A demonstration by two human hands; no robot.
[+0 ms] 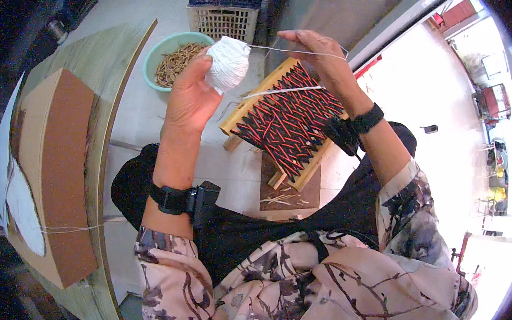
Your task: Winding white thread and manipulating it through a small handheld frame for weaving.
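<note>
A ball of white string (228,66) is gripped in my left hand (193,92), raised in front of me. From its top a strand of white string (298,51) runs right and passes around my right hand (320,47). The right fingers point left, and the strand loops near the wrist and fingertips. Whether those fingers pinch the string is unclear. Below my hands stands a wooden-framed stool (236,119) whose seat is laced with black and red cord (280,122). A length of white string (282,92) lies across the lacing.
A mint-green basin (150,61) holds many short brown sticks or stalks. Behind it are stacked plastic crates (223,19). On the left, a wooden table (125,73) carries a cardboard box (64,170). Scraps lie on a brown board (271,196) under the stool. Right is a bright doorway (439,105).
</note>
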